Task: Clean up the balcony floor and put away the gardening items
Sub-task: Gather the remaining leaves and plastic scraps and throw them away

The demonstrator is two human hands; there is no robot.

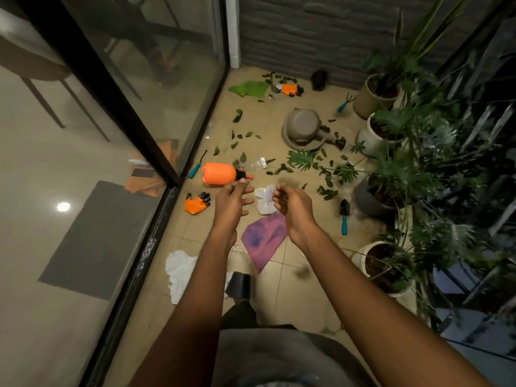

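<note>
Left hand (233,201): fingers loosely apart, holding nothing. Right hand (293,205): fingers curled; can't tell if pinching anything.

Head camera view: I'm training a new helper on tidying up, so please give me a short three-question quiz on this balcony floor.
1. True or false: the orange sprayer bottle stands upright on the tiles.
2. How many orange gloves lie on the floor? A) one B) two C) four
3. Fill in: the cloth nearest the far wall is coloured ___.

Key
1. False: it lies on its side.
2. B: one lies near the orange sprayer bottle, the other beside that far cloth.
3. Green.
</note>
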